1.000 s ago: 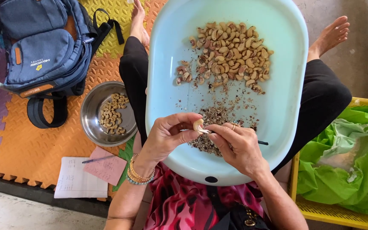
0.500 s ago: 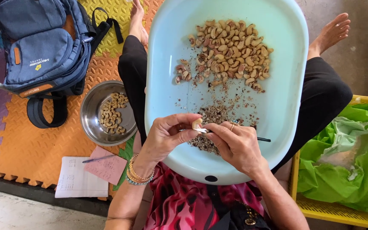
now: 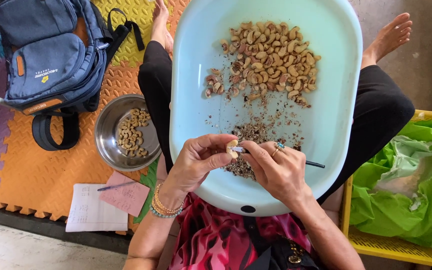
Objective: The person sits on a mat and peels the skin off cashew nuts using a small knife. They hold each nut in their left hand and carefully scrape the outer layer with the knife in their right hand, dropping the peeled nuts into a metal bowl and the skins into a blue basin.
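Note:
A pale blue oval tub (image 3: 196, 65) rests on my lap. A heap of unpeeled cashew nuts (image 3: 268, 57) lies at its far end, and a pile of brown skin scraps (image 3: 253, 135) sits nearer me. My left hand (image 3: 196, 162) pinches one pale cashew kernel (image 3: 232, 148) between thumb and fingers. My right hand (image 3: 276, 170), with a ring on it, holds a thin small knife (image 3: 313, 164) whose tip meets the kernel. Both hands hover over the scrap pile.
A steel bowl (image 3: 111, 130) with peeled kernels stands on the orange foam mat at my left. A blue backpack (image 3: 51, 60) lies beyond it. Paper notes and a pen (image 3: 108, 197) lie near the mat's edge. A yellow crate with a green bag (image 3: 406, 190) stands at my right.

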